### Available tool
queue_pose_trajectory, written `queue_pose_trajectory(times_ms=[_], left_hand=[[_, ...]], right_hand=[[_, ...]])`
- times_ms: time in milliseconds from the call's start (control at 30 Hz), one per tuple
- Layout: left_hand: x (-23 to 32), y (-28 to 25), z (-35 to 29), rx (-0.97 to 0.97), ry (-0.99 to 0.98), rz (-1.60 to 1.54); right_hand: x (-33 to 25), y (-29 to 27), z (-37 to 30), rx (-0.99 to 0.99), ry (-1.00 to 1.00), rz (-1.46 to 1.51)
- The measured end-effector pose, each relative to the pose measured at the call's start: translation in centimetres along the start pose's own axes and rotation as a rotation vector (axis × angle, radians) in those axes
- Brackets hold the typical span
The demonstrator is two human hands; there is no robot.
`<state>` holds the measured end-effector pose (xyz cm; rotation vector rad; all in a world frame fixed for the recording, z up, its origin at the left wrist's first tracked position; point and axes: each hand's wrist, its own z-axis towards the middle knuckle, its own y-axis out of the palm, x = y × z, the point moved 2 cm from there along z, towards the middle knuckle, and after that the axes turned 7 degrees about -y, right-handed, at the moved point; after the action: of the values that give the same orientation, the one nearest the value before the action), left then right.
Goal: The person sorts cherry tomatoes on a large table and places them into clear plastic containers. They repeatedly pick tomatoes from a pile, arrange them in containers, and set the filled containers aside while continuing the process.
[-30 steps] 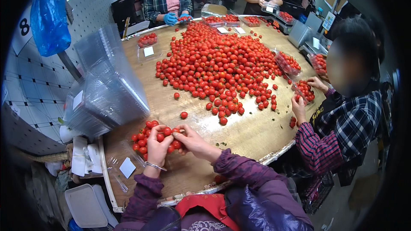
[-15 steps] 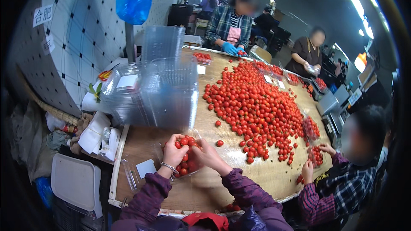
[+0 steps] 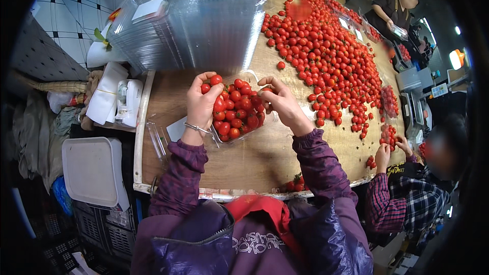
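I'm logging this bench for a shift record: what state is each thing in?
Clear tub: open on top, filled with red tomatoes
Left hand: bare, curled at the tub's left side
Right hand: bare, fingers bent at the tub's right side
Tomato pile: loose, heaped
Stack of clear tubs: nested together
Orange lamp: lit

There's white lettering (image 3: 257,243) across the purple top (image 3: 244,264) here. Over there, a dark apron (image 3: 399,177) bears yellow print (image 3: 396,168).
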<state>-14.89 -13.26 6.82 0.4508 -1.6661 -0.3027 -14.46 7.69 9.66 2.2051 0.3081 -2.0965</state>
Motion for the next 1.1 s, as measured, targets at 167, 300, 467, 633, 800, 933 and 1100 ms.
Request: queue_pose_trajectory(times_ms=[167, 300, 467, 633, 800, 933, 1100], left_hand=[[0.0, -0.1, 0.2, -0.007, 0.008, -0.056], [-0.2, 0.2, 0.4, 0.028, 0.038, -0.012], [-0.2, 0.2, 0.3, 0.031, 0.057, 0.021], [-0.2, -0.3, 0.3, 0.07, 0.09, 0.085], [-1.0, 0.0, 0.7, 0.077, 0.136, 0.132], [-1.2, 0.2, 0.6, 0.105, 0.202, 0.314], [-1.7, 0.4, 0.9, 0.108, 0.18, 0.311]], right_hand=[[-0.4, 0.7, 1.6, -0.05, -0.228, -0.642], [0.3, 3.3, 3.4, -0.056, -0.559, -0.903], [0.8, 5.5, 4.8, -0.331, -0.188, -1.286], [1.3, 4.3, 5.2, -0.275, -0.255, -1.183], [1.5, 1.5, 5.2, -0.181, -0.24, -0.85], [0.4, 1.9, 3.0, -0.348, -0.28, -1.035], [-3.0, 4.6, 2.9, -0.582, -0.138, -1.232]])
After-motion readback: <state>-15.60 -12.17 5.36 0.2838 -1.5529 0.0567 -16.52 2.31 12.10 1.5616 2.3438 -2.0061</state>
